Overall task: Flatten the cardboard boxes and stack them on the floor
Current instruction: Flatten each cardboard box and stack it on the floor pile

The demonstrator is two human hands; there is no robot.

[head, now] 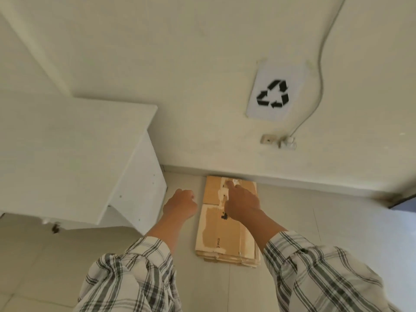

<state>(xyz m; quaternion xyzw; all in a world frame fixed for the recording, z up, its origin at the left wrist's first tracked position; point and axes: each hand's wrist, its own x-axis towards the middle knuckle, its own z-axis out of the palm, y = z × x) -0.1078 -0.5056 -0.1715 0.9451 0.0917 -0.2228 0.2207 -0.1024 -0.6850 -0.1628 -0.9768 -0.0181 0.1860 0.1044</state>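
A stack of flattened brown cardboard boxes [221,233] lies on the pale tiled floor, its far end against the wall's base. Torn white tape strips run along the top sheet. My right hand [242,202] hovers over or rests on the top box near its far end, fingers reaching forward, holding nothing that I can see. My left hand [180,204] is curled into a loose fist over the bare floor just left of the stack, apart from it and empty. Both arms wear plaid sleeves.
A white desk or cabinet [78,154] stands close on the left. A paper sheet with a black recycling sign [273,94] hangs on the wall above the stack. A wall socket with a plug and cable [287,143] is at the right.
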